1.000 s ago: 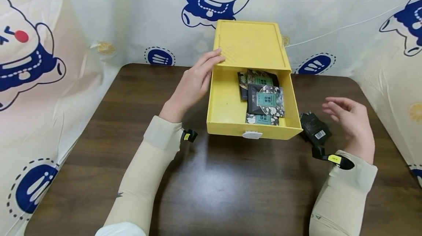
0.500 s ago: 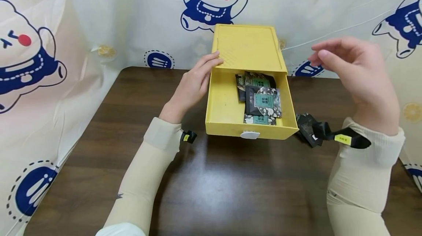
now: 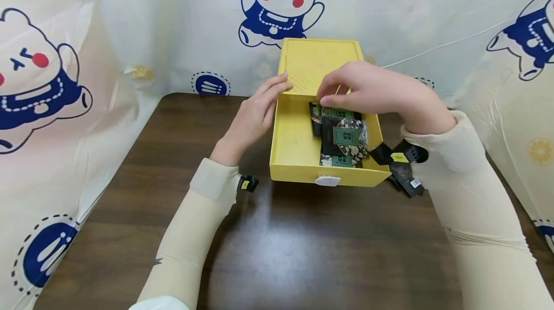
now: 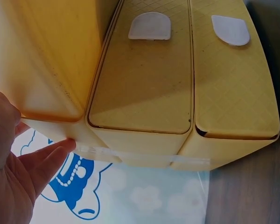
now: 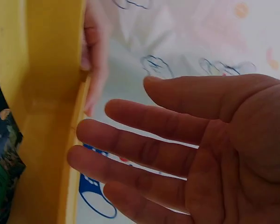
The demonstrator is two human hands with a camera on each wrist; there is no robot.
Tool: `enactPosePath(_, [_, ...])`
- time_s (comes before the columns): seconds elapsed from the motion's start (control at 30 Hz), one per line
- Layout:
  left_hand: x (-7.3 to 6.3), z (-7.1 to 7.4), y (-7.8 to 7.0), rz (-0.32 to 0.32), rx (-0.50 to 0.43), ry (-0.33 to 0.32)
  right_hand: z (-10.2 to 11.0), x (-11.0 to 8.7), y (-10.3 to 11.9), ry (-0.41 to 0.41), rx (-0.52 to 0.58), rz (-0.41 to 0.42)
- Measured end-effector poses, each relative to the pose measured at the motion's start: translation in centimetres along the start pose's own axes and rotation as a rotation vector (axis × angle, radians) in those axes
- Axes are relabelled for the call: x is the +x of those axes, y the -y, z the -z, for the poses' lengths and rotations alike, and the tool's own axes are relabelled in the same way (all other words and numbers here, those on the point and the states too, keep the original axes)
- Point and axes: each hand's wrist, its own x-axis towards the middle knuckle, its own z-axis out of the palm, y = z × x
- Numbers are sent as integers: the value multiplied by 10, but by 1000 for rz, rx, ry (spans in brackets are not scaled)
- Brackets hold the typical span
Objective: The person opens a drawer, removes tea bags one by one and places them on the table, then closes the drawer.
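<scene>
A yellow drawer cabinet (image 3: pixel 298 69) stands at the back of the table with its top drawer (image 3: pixel 294 156) pulled out. Several black tea sachets with green labels (image 3: pixel 345 136) lie in the drawer's right part. My left hand (image 3: pixel 250 120) rests with its fingers on the top left edge of the cabinet; the left wrist view shows this hand (image 4: pixel 18 172) at the cabinet's side. Over the back of the drawer and the cabinet top hovers my right hand (image 3: pixel 372 89), its palm bare and fingers extended in the right wrist view, where the hand (image 5: pixel 191 149) holds nothing.
A small pile of black sachets (image 3: pixel 406 179) lies on the dark wooden table (image 3: pixel 277 247), right of the drawer and partly behind my right wrist. Two lower drawers (image 4: pixel 142 79) with white tabs are closed. A printed curtain (image 3: pixel 195 21) hangs behind and around the table.
My right hand has risen from beside the sachet pile on the right and swung left over the cabinet and drawer. My left hand has stayed on the cabinet's edge.
</scene>
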Motion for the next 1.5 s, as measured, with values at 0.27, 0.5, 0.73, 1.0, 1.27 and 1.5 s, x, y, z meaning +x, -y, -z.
enactPosePath(0.27, [-2,-3,1,-17,5,-13,-21,28,4,265,-133,-91])
enactPosePath(0.5, [1,-1,1,-26,13,-19,-31,36,3,385,-219,-140])
enactPosePath(0.73, [2,0,0,-32,18,-21,-31,36,5,431,-206,-145])
enactPosePath(1.0, [2,-1,0,-21,9,-13,-37,40,0,502,-163,-166])
enactPosePath(1.27, [1,0,1,-11,2,-10,-40,40,0,555,-98,-173])
enactPosePath(1.5, [1,0,1,-12,0,-11,-41,40,-3,586,-79,-74])
